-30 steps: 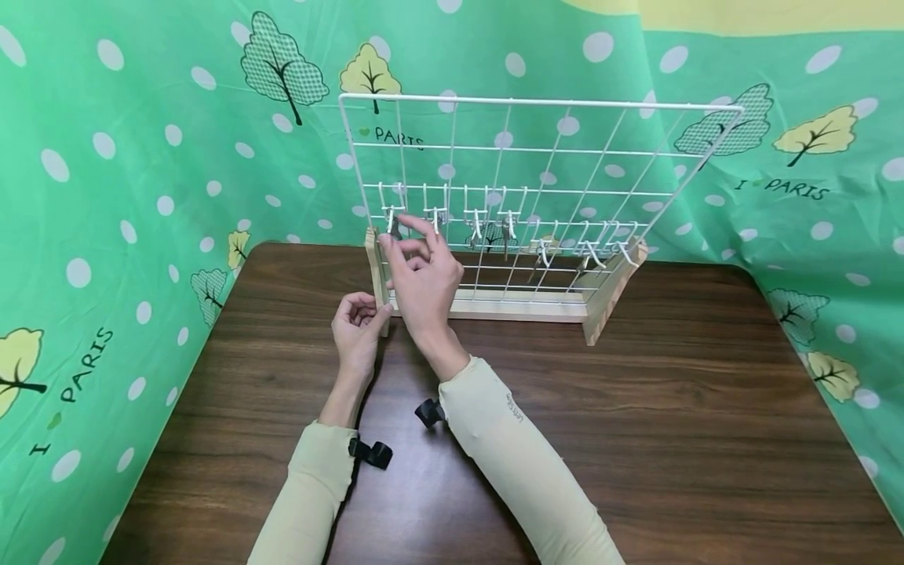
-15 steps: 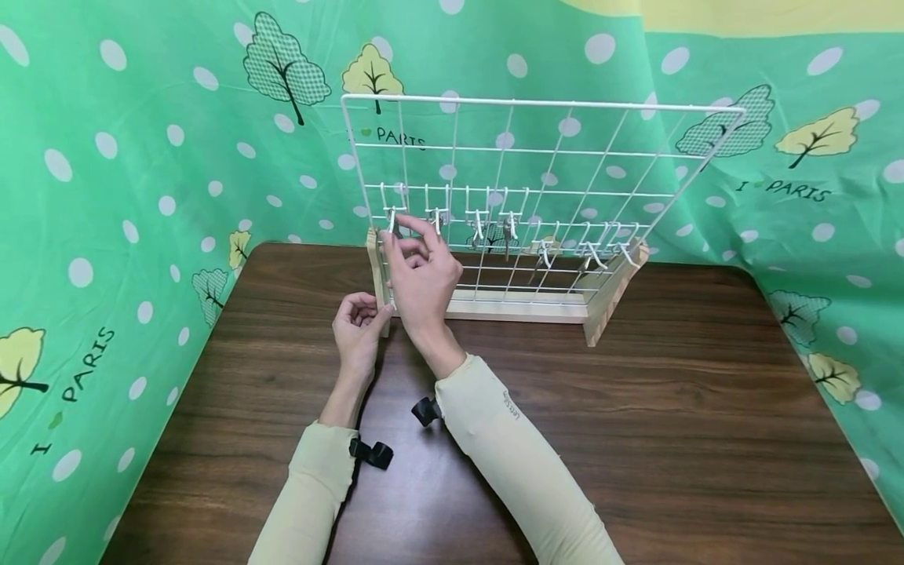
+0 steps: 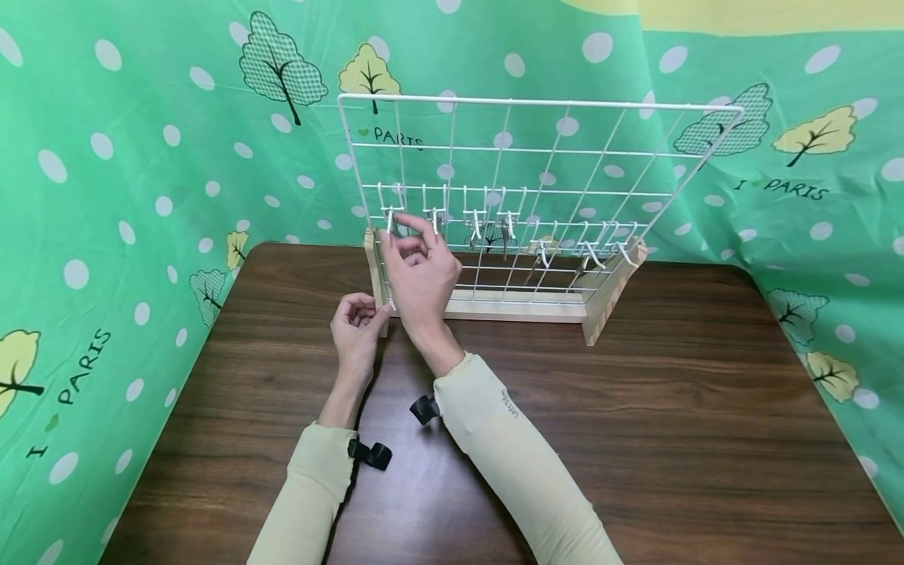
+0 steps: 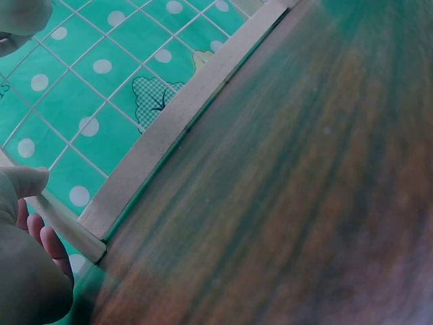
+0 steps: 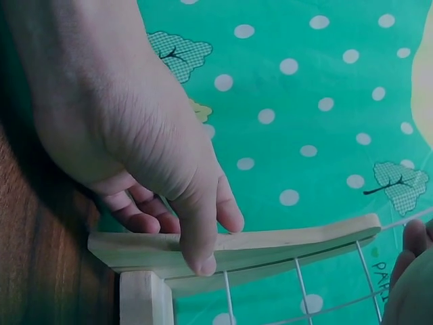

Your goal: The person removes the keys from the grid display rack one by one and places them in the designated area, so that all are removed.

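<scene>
Rack [image 3: 519, 311], white wire on pale wood: stood on a brown table [image 3: 671, 439] before a green dotted cloth [image 3: 169, 94]. Hooks [image 3: 508, 224], white, seven: hung on the wire, four in an upper row, three lower to the right. Left upright [image 3: 377, 271]: gripped near its foot by the left hand [image 3: 356, 333], thumb laid across it. Small dark item [image 3: 395, 227]: located at the leftmost hook, pinched by thumb and forefinger of the right hand [image 3: 422, 284].
</scene>
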### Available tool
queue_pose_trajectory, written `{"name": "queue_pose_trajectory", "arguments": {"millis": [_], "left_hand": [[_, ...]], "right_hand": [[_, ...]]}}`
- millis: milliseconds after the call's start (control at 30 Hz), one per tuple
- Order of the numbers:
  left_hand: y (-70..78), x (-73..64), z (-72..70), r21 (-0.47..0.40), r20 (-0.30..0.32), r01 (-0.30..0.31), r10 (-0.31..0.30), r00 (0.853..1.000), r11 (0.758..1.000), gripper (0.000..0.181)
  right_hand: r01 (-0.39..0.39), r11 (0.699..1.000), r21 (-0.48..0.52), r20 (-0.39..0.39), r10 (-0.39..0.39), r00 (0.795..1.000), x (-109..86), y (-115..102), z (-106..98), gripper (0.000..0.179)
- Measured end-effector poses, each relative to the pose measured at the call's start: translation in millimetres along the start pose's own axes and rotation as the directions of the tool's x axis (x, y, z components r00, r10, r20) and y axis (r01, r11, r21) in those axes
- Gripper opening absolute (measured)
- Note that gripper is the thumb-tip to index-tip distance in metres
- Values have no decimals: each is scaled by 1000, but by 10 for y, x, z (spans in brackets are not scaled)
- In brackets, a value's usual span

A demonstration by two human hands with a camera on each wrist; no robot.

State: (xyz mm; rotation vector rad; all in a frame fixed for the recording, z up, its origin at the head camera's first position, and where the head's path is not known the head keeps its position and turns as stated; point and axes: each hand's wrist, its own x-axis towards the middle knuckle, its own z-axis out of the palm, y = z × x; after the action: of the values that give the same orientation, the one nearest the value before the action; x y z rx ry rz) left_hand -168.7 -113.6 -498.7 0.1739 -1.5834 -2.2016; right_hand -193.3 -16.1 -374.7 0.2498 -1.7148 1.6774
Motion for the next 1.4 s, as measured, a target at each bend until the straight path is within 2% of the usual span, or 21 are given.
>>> {"name": "queue_pose_trajectory", "arguments": {"millis": [167,367,667,967,1400], "left_hand": [[-1,-2,-3,0,-3,3,-3,1000,1000,33],[-1,-1,-7,3,-3,-3,3,1000,1000,32],[-1,4,1,1,-5,-4,4,1000,1000,30],[-4,7,-6,-2,0,-8,8,1000,1000,33],[-11,11,-9,2,-3,0,0,1000,1000,30]], "right_hand": [[-45,999,12,-7,46,999,-2,-20,9,15],[-55,996,67,-17,57,998,-3,-24,2,5],[-48,996,78,-1,48,999,-13,-36,-13,8],[-75,990,120,24,73,997,-33,-83,-45,9],[-81,983,165,19,79,997,-61,-128,-80,12]]}}
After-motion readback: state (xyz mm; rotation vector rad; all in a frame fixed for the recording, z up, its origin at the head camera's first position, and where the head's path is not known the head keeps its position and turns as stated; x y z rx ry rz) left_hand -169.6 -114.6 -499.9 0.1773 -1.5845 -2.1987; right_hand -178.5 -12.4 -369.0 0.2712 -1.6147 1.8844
